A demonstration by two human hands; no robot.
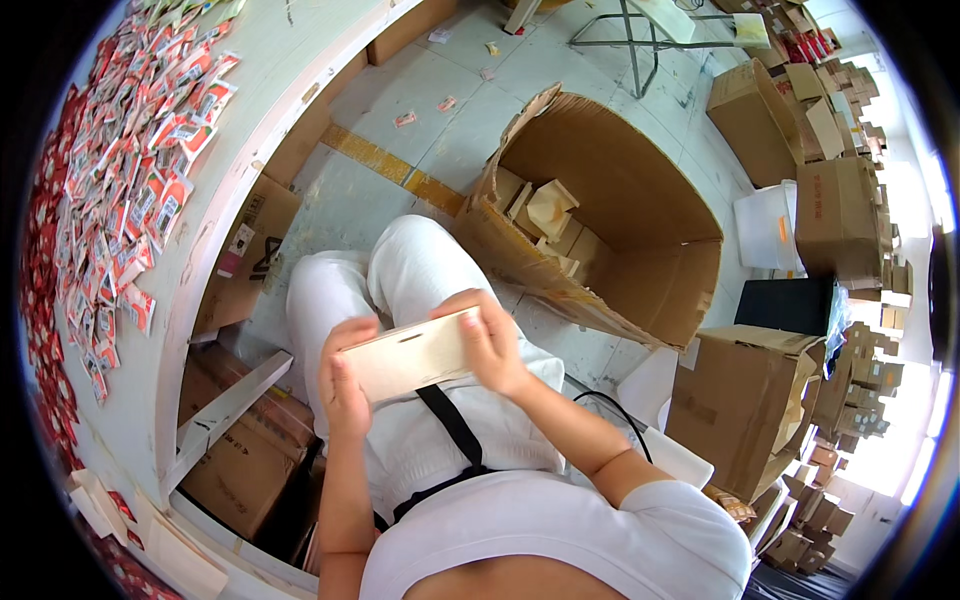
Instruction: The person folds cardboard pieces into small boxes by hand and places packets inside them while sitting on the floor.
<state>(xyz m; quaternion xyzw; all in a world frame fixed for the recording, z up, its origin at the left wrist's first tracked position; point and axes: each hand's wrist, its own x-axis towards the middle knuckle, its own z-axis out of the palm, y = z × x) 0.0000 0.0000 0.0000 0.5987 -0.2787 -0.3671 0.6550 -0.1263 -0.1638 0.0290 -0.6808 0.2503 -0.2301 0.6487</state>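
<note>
Over my lap, a flat cream-coloured paper box (410,358) with a small slot near one edge is held between both hands. My left hand (346,392) grips its left end, thumb along the near face. At the opposite end my right hand (493,345) is closed round the box. The undersides of the fingers and of the box are hidden. Ahead and to the right stands a large open cardboard carton (640,150), with several similar cream boxes (550,210) lying in its left part.
On my left runs a white table (270,70) strewn with small red-and-white sachets (140,190). Cardboard boxes (240,470) sit under it. At right are a brown carton (740,400), a white plastic tub (768,225) and stacked boxes. A folding stool (650,40) stands far ahead.
</note>
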